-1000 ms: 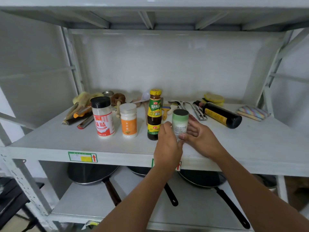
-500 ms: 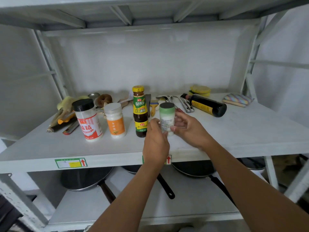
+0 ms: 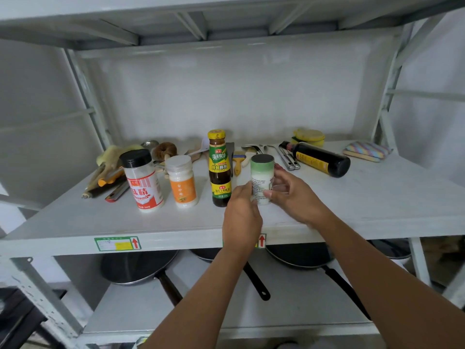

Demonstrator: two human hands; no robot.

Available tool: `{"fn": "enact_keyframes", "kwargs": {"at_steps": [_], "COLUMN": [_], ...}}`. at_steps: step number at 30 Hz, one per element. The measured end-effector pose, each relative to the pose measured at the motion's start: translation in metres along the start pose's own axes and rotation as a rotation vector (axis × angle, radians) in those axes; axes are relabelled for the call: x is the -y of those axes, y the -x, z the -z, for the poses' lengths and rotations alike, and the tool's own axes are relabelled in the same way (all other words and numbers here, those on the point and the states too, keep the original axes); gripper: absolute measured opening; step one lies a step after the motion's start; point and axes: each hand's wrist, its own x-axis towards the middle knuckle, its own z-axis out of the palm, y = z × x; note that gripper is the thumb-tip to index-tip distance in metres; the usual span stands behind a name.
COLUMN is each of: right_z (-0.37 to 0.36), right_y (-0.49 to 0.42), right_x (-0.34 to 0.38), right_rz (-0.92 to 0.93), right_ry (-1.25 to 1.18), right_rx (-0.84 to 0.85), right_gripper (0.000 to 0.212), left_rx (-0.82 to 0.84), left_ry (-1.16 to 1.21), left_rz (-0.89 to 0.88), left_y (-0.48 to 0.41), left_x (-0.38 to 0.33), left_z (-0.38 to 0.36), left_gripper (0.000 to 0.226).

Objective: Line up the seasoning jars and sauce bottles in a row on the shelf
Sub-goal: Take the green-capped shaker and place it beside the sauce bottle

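I see left hand point(image 3: 241, 212) and right hand point(image 3: 293, 195) both clasped round the green-capped white plastic seasoning jar point(image 3: 262, 178), upright, its base probably touching the white metal shelf point(image 3: 352, 210). Just left of it: dark yellow-capped sauce bottle point(image 3: 219, 170), orange-label white jar point(image 3: 181, 182), black-capped red-label shaker point(image 3: 143, 181), in a row. Black bottle point(image 3: 319, 159) lies on its side behind right.

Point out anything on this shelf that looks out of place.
The dark sauce bottle lies on its side at the back right, apart from the upright row. The green-capped jar is upright, held by both the left hand and right hand.
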Motion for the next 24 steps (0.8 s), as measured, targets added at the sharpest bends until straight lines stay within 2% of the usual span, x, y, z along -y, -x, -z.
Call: {"fn": "enact_keyframes", "kwargs": {"at_steps": [13,20,24], "right_z": [0.0039,-0.0031,-0.0027], "right_y": [-0.0014,0.0007,0.0009], "right_x": [-0.0027,-0.0015,-0.0012], "right_rz": [-0.054,-0.026,-0.025], "right_ry": [0.003,0.096,0.054], "right_rx": [0.03,-0.044,-0.032], "right_gripper": [0.065,0.058,0.058], "left_rx": [0.093,0.091,0.056], "left_ry": [-0.073,0.001,0.076], "left_rz": [0.017,0.076,0.094], "left_y": [-0.0059,-0.009,-0.0078], "left_x": [0.0054,0.0035,0.0013], "left_z": [-0.0009,0.0,0.0019], "left_gripper": [0.023,0.035,0.043]}}
